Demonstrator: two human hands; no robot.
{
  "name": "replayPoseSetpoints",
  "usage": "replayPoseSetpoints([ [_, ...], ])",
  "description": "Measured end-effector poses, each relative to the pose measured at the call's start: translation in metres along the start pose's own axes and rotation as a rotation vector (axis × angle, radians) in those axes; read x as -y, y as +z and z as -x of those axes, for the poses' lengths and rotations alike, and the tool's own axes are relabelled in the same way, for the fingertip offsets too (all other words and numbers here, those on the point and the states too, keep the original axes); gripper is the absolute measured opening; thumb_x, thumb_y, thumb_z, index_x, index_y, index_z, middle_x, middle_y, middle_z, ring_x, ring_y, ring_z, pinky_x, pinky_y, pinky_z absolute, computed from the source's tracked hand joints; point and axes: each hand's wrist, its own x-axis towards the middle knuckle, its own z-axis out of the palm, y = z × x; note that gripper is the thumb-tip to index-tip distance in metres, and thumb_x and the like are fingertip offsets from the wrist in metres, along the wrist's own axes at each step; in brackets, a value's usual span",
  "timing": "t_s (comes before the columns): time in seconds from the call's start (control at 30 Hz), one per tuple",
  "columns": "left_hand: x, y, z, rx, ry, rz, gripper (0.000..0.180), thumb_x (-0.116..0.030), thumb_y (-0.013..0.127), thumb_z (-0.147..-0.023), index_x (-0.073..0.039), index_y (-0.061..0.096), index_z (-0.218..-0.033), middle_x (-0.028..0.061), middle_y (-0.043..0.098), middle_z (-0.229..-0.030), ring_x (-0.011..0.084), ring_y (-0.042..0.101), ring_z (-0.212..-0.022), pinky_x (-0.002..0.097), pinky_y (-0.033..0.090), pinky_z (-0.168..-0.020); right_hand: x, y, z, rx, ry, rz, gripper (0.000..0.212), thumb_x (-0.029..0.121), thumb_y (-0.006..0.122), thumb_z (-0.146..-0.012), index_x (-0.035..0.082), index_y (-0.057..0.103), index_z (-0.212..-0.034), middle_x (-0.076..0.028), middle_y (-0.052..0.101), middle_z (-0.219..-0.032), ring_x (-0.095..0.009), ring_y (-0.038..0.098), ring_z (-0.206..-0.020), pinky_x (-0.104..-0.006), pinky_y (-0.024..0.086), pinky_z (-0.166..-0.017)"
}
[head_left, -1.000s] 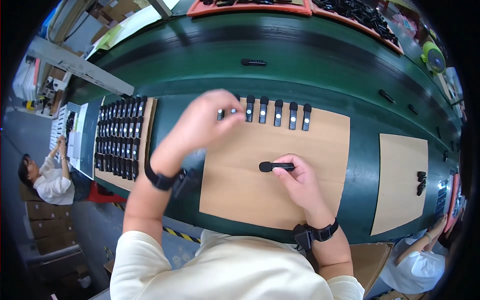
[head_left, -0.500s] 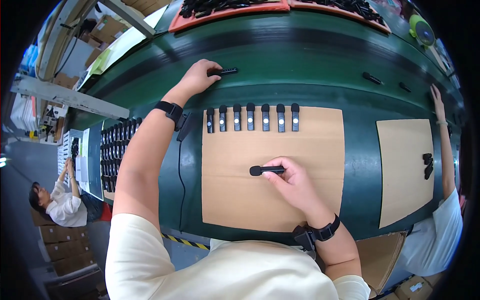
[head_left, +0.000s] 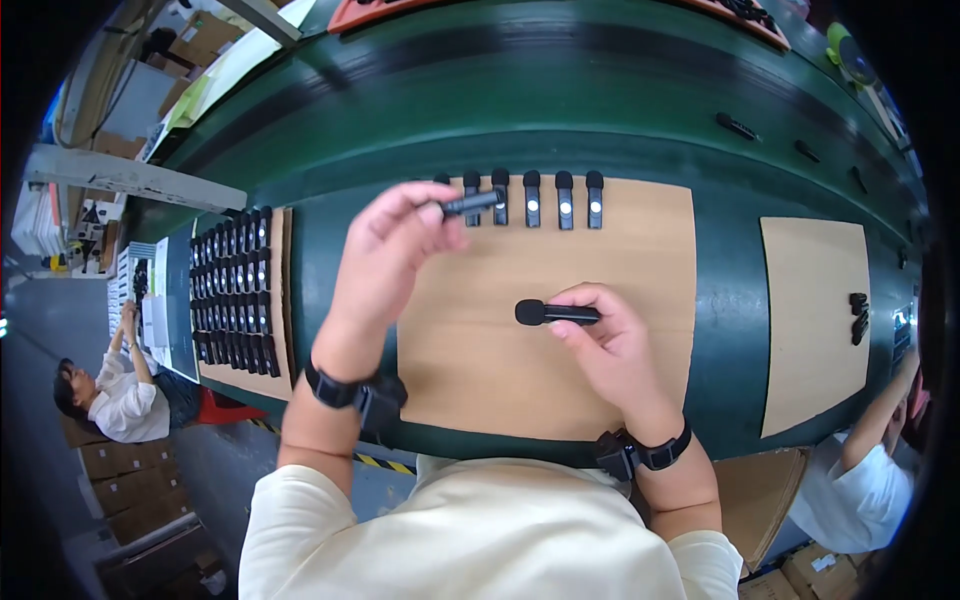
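My right hand pinches a small black clip-on microphone with a round foam head pointing left, just above the brown cardboard sheet. Farther off and to the left, my left hand holds another black microphone body between thumb and fingers; it is slightly blurred, and its left end is hidden by the fingers. Behind that hand, a row of upright-lying microphones with foam heads and round pale marks runs along the sheet's far edge. The hand partly covers the row's left end.
A board of tightly packed microphones is at left, below a metal beam. Loose black pieces lie on the far green belt, before an orange tray. At right, another cardboard sheet lies near a co-worker.
My left hand has come back from the belt with the microphone body, over the left end of the row. My right hand still holds its microphone. The right co-worker's arm has drawn back.
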Motion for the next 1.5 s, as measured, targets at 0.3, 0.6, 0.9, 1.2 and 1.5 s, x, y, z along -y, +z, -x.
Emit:
replayPoseSetpoints([
  [0.3,0.053,0.005,0.062,-0.098,0.152,-0.051,0.028,0.008,0.072,-0.08,0.003,0.061,-0.106,0.0081,0.064,-0.1,0.0128,0.063,-0.09,0.027,0.053,-0.082,0.0,-0.009,0.001,0.046,-0.336,0.305,0.024,0.0,0.071,-0.083,-0.003,0.063,-0.105,-0.009,0.063,-0.097,-0.014,0.059,-0.086,-0.0246,0.047,-0.077],
  [0.6,0.054,-0.006,0.07,0.058,0.243,-0.286,0.028,0.006,0.073,-0.079,0.003,0.063,-0.105,0.0091,0.065,-0.1,0.0147,0.061,-0.095,0.0263,0.05,-0.083,-0.009,-0.006,0.002,-0.015,-0.336,0.366,0.029,0.0,0.076,-0.077,-0.002,0.065,-0.104,-0.012,0.066,-0.096,-0.02,0.062,-0.085,-0.0281,0.049,-0.076],
  [0.9,0.052,-0.014,0.07,0.088,0.353,-0.463,0.03,0.008,0.072,-0.078,0.004,0.064,-0.107,0.0127,0.066,-0.102,0.0206,0.062,-0.096,0.0293,0.049,-0.085,-0.016,0.001,-0.002,0.02,-0.341,0.428,0.029,-0.002,0.075,-0.077,0.0,0.064,-0.103,-0.012,0.064,-0.097,-0.021,0.06,-0.086,-0.0288,0.048,-0.077],
  [1.2,0.059,-0.012,0.075,0.068,0.268,-0.396,0.026,0.01,0.072,-0.078,0.004,0.064,-0.101,0.0154,0.067,-0.103,0.0235,0.064,-0.098,0.0313,0.05,-0.087,-0.019,0.001,-0.002,0.012,-0.349,0.414,0.029,-0.003,0.075,-0.077,0.001,0.063,-0.103,-0.011,0.063,-0.095,-0.021,0.059,-0.086,-0.0296,0.047,-0.077],
  [1.5,0.061,-0.015,0.073,0.103,0.325,-0.434,0.029,0.012,0.069,-0.077,0.003,0.066,-0.105,0.0129,0.07,-0.103,0.0218,0.067,-0.095,0.0303,0.052,-0.083,-0.018,0.002,-0.004,0.021,-0.37,0.433,0.029,-0.005,0.075,-0.075,0.001,0.064,-0.101,-0.01,0.063,-0.094,-0.02,0.059,-0.085,-0.0287,0.047,-0.075],
])
